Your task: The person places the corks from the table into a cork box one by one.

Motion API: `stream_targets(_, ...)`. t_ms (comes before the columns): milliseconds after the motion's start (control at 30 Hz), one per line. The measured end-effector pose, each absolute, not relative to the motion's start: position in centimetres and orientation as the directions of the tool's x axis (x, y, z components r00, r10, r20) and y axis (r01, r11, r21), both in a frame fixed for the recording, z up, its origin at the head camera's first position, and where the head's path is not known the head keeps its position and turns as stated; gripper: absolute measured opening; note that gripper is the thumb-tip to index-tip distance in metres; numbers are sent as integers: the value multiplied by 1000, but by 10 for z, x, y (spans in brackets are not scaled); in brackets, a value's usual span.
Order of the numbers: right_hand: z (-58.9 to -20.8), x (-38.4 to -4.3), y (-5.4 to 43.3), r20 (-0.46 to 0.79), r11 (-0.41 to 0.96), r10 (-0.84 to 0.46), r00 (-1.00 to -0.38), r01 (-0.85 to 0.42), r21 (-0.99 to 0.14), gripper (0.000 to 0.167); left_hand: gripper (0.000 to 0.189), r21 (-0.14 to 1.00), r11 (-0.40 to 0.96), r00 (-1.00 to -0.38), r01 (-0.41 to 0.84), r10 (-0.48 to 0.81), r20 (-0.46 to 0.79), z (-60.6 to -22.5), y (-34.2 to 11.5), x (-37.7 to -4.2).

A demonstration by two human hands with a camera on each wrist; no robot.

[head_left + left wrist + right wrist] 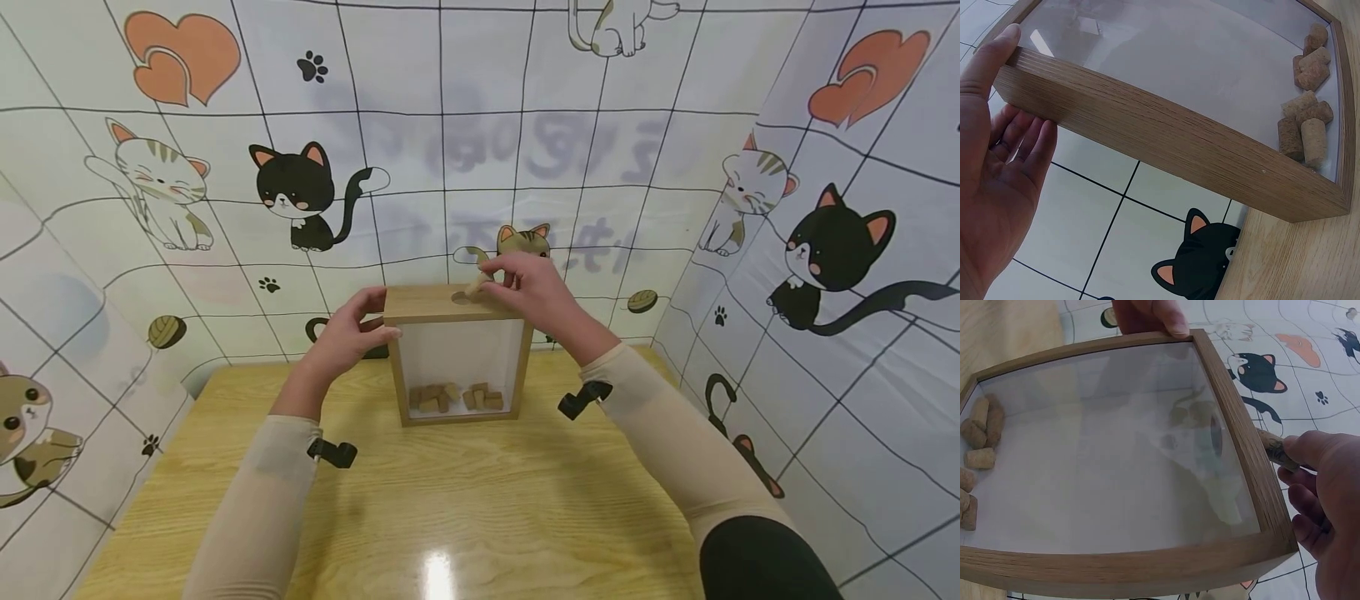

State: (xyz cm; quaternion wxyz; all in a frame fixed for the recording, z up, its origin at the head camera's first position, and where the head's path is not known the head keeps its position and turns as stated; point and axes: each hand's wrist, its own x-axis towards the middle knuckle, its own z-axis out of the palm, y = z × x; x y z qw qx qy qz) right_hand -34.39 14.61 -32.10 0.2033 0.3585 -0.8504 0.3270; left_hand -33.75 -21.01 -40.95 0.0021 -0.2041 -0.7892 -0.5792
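Note:
A shallow wooden shadow box (420, 307) with a clear front stands upright on the table. My left hand (341, 337) holds its upper left corner, thumb on the front edge and fingers behind, as the left wrist view shows. Between thumb and fingers of my right hand (536, 292) is a cork (1277, 450), pinched and tilted at the round hole (458, 297) in the box's top. Several corks (1313, 140) lie in two small piles at the bottom inside the box. The pinched cork's lower end is partly hidden by the frame in the right wrist view.
The light wood table (450, 500) extends in front of the box and to both sides. Close behind and at the sides hangs a white gridded cloth (405, 167) printed with cats and hearts. Dark clips (333, 452) sit on both sleeves.

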Motion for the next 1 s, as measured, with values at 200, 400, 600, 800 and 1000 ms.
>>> stream_targets(200,-319,-349,138,563,518,-532,-633,-769,-374,28,82,908,260,-917,328,317,241,-410,-210,-339)
stream_targets(400,-318,-351,133,536,517,-563,-629,-774,-366,27,82,906,267,-917,330,319,240,-410,-210,-339)
stream_targets(600,-316,-352,128,482,536,-582,-655,-755,-378,28,81,908,265,-917,326,323,235,-410,-210,-338)
stream_targets(800,-318,-354,128,463,548,-589,-662,-749,-373,28,83,910,265,-919,317,324,226,-410,-210,-339)
stream_targets(1000,-322,-357,129,455,541,-591,-667,-745,-391,27,82,911,260,-917,320,326,229,-411,-209,-339)
